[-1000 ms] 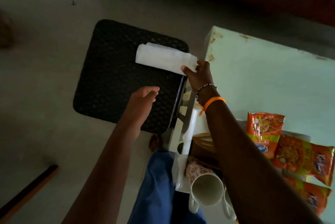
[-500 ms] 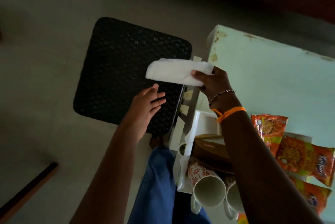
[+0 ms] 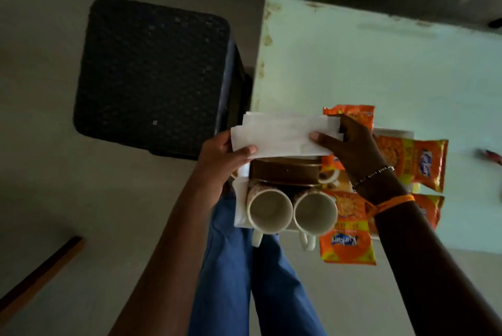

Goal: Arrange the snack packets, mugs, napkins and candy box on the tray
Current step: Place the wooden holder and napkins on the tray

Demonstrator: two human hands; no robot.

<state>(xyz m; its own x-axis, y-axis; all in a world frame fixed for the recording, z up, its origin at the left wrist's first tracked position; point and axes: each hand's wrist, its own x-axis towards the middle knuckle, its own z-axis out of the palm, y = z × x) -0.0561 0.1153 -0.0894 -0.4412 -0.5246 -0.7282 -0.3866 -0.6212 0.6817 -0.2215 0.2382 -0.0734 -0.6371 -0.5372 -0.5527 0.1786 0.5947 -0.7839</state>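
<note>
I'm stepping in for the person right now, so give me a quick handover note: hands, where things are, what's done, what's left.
Left hand pinches the left end of the napkins; right hand grips the right end, holding them above the tray.
On the tray: two mugs lying on their sides, brown candy box behind them, snack packets to the right, some overhanging the edge.
Done: mugs, box and packets placed.
Left: set the napkins down on the tray, probably tidy the packets.

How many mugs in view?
2. Both lie on their sides on the white tray, mouths toward the camera: left mug, right mug, touching. More may be hidden under the arm.
</note>
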